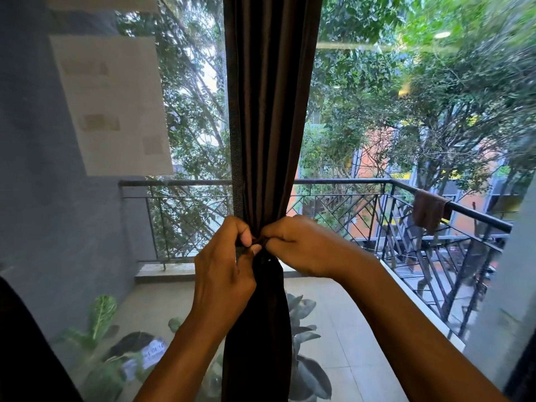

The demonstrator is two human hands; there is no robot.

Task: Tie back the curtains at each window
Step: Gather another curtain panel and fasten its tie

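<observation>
beyond the window glass lies a tiled balcony floor [342,329] fenced by a dark metal railing [342,181], with green trees and orange buildings past it. a brown cloth [429,210] hangs over the railing's top bar toward its right corner. a pale paper sheet [113,103] is stuck on the left pane; its printed patches are too blurred to read, and so is the small white label among the leafy plants [98,317] at the floor's left edge.

the dark brown curtain [269,111] hangs down the middle of the window, gathered into a narrow bundle at railing height. both hands meet there in front of it. the left hand [223,274] rises from below, knuckles up, fingers curled, thumb and fingertips pinching a thin dark tie strip [258,242] against the bundle's left side. the right hand [301,245] reaches in from the right with its wrist bent, its grip clamped on the same strip, fingertips touching those of the left. both forearms are bare.
</observation>
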